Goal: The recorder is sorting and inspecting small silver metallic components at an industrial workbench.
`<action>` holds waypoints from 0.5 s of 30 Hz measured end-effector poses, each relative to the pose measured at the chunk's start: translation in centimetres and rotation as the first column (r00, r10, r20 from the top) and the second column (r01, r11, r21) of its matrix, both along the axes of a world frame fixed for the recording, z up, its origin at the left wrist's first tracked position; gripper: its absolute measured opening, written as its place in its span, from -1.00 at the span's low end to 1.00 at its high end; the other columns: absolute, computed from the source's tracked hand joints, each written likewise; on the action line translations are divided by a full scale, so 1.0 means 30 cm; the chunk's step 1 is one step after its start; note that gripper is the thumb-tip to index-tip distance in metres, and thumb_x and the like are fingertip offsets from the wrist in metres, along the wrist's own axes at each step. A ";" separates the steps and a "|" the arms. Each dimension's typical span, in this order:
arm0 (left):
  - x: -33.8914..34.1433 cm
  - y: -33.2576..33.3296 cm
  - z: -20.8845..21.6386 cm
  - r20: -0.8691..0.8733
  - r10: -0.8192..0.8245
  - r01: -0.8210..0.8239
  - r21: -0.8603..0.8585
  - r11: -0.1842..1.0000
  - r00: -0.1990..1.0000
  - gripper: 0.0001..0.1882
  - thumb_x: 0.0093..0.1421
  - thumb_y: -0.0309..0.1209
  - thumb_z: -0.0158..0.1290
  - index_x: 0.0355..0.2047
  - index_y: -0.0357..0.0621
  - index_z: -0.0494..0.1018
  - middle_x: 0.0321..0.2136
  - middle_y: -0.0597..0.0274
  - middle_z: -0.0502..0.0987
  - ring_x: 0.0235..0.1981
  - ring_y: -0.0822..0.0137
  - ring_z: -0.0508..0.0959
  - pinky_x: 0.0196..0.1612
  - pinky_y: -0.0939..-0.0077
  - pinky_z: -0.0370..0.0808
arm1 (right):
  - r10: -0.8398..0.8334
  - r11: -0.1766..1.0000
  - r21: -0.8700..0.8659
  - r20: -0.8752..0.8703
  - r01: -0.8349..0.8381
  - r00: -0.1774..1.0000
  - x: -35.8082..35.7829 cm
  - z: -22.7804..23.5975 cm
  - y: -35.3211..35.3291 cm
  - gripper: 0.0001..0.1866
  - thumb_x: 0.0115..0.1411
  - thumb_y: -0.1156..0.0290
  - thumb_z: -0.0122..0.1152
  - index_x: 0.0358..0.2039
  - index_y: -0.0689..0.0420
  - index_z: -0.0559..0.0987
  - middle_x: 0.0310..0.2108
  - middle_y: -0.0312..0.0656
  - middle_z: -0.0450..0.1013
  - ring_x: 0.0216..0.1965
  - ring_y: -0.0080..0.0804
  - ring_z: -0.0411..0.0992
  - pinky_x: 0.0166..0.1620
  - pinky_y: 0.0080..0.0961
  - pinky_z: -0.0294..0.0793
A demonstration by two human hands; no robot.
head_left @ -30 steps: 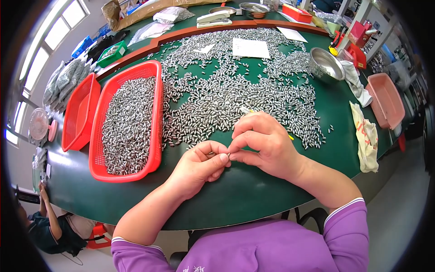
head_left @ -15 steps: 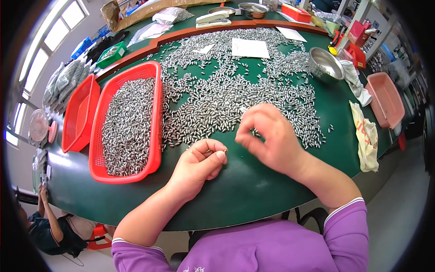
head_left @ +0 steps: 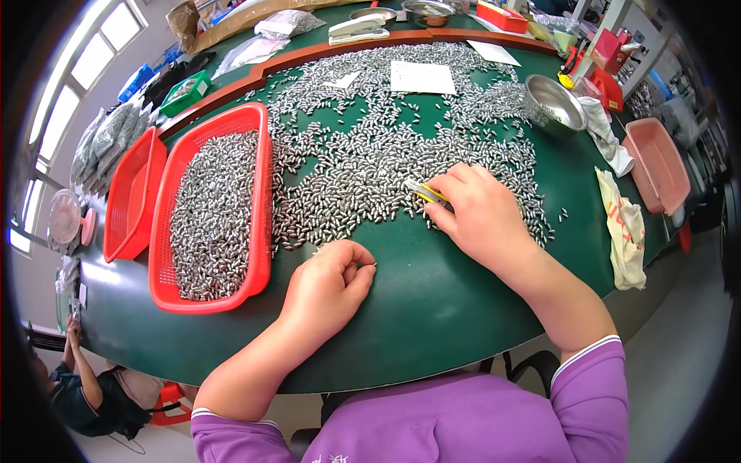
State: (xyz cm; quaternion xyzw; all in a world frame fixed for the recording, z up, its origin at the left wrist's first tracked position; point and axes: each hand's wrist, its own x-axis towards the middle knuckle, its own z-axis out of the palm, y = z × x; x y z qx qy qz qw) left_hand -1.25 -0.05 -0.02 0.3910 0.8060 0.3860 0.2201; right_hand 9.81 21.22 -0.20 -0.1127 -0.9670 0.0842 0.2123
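At the left, a red basket (head_left: 204, 305) heaped with small silvery pieces (head_left: 216, 208) stands on the green table (head_left: 432, 309); near it the left hand (head_left: 328, 270) pinches thumb to forefinger on a tiny piece (head_left: 374, 265) that barely shows. Loose pieces (head_left: 363, 162) spread across the middle, and at their near edge a yellow-and-grey hand tool (head_left: 424, 190) sits gripped between the right hand's (head_left: 478, 204) thumb and fingers, with a steel bowl (head_left: 557, 106) and a pink basket (head_left: 656, 158) beyond.
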 end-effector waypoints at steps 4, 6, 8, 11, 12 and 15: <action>-0.005 -0.006 0.005 -0.098 -0.026 0.021 -0.054 0.998 0.995 -0.87 0.11 -0.47 0.13 -0.33 -0.21 0.48 -0.61 0.22 0.36 -0.59 0.30 0.41 -0.44 0.37 0.40 | 0.009 0.994 -0.111 -0.076 -0.017 0.997 -0.007 0.028 -0.022 -0.80 0.05 0.39 0.28 -0.31 0.10 0.49 -0.36 -0.21 0.41 -0.32 -0.22 0.47 -0.28 -0.31 0.48; -0.004 -0.004 0.008 -0.090 -0.029 0.023 -0.059 0.998 0.996 -0.87 0.11 -0.46 0.13 -0.33 -0.21 0.48 -0.61 0.22 0.37 -0.58 0.29 0.42 -0.44 0.37 0.40 | 0.048 0.975 -0.211 -0.076 -0.063 0.996 0.015 0.060 -0.061 -0.78 0.06 0.42 0.24 -0.28 0.10 0.44 -0.37 -0.19 0.40 -0.42 -0.22 0.48 -0.36 -0.34 0.48; -0.003 -0.001 0.008 -0.084 -0.030 0.024 -0.066 0.998 0.996 -0.87 0.11 -0.46 0.13 -0.33 -0.20 0.48 -0.60 0.22 0.37 -0.57 0.29 0.42 -0.44 0.37 0.40 | 0.111 0.932 -0.342 -0.042 -0.119 0.993 0.042 0.088 -0.111 -0.73 0.08 0.43 0.22 -0.18 0.10 0.45 -0.31 -0.17 0.44 -0.38 -0.21 0.50 -0.32 -0.33 0.51; -0.007 -0.007 0.006 -0.100 -0.034 0.027 -0.066 0.997 0.994 -0.86 0.07 -0.50 0.19 -0.35 -0.23 0.50 -0.59 0.29 0.37 -0.61 0.48 0.33 -0.49 0.51 0.36 | 0.293 0.882 -0.382 -0.018 -0.277 0.956 0.060 0.046 -0.149 -0.70 0.10 0.39 0.20 -0.14 0.10 0.41 -0.34 -0.13 0.42 -0.38 -0.11 0.50 -0.34 -0.25 0.52; -0.007 -0.006 0.004 -0.101 -0.036 0.031 -0.054 0.998 0.994 -0.86 0.06 -0.51 0.19 -0.34 -0.23 0.51 -0.59 0.30 0.37 -0.61 0.48 0.33 -0.49 0.51 0.35 | 0.313 0.878 -0.389 0.030 -0.277 0.949 0.067 0.036 -0.156 -0.71 0.10 0.39 0.20 -0.15 0.11 0.42 -0.35 -0.13 0.41 -0.38 -0.12 0.50 -0.34 -0.26 0.51; -0.005 -0.006 -0.008 -0.109 -0.052 0.050 -0.017 0.999 0.993 -0.87 0.06 -0.52 0.19 -0.36 -0.22 0.50 -0.59 0.30 0.36 -0.61 0.48 0.32 -0.50 0.51 0.34 | 0.330 0.879 -0.405 0.138 -0.250 0.934 0.073 0.025 -0.170 -0.70 0.11 0.37 0.23 -0.12 0.09 0.50 -0.30 -0.16 0.44 -0.32 -0.17 0.49 -0.29 -0.31 0.52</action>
